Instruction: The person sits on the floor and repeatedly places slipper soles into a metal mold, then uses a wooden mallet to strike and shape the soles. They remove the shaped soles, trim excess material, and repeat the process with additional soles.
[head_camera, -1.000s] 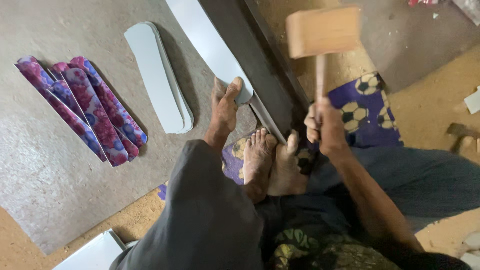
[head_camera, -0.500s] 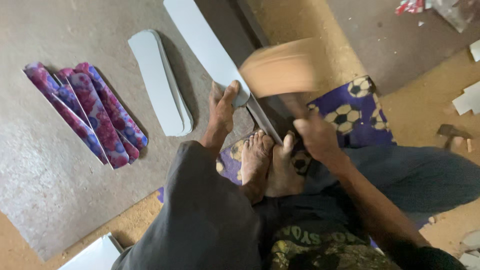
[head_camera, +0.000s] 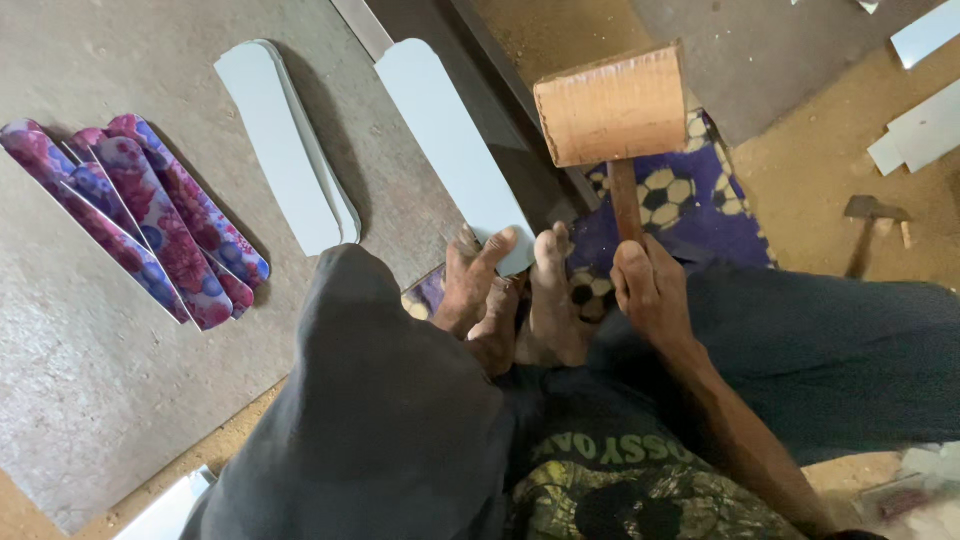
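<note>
My right hand grips the handle of a wooden mallet, whose block head is raised above a dark metal bar. My left hand presses on the near end of a long pale grey blade-shaped sheet that lies along the bar. My bare feet rest just below that end, beside the left hand. My raised knee in a dark trouser leg hides the left forearm.
A stack of similar pale blades lies on the grey board to the left, with several floral-patterned blades farther left. A purple football-print cloth lies under my feet. A small hammer and white offcuts lie at right.
The mallet swung down onto the bar half a second ago and is raised again now. The pale sheet has slid nearer, so its rounded far end is in view. The left hand stays on it.
</note>
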